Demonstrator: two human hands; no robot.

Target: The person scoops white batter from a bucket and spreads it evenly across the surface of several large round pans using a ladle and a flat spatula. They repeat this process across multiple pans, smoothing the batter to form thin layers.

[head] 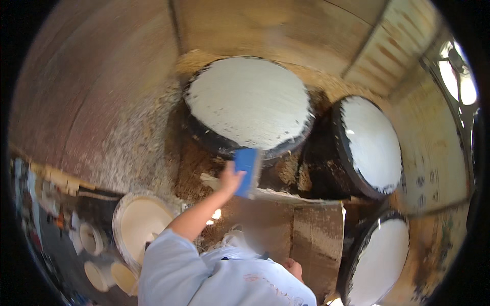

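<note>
My left hand [229, 179] grips a broad, flat blue tool [245, 170] with a pale, blurred edge. I cannot tell whether it is a brush or a scraper. Its upper end overlaps the near rim of a large round dark vessel [206, 137] in my view. A smooth white layer [250, 95] with a ragged border covers the vessel's top, and dark flecks dot its near side. Low beside my shirt, my right hand [294, 267] is partly hidden, with its fingers curled. Whether it holds anything is unclear.
Two more dark vessels with white tops [373, 143] [379, 264] lean at the right. Stained board walls [314, 34] enclose the back and sides. A large cream-coloured tub [143, 220] and several smaller buckets [92, 239] stand lower left. Brown boards [317, 233] lie before me.
</note>
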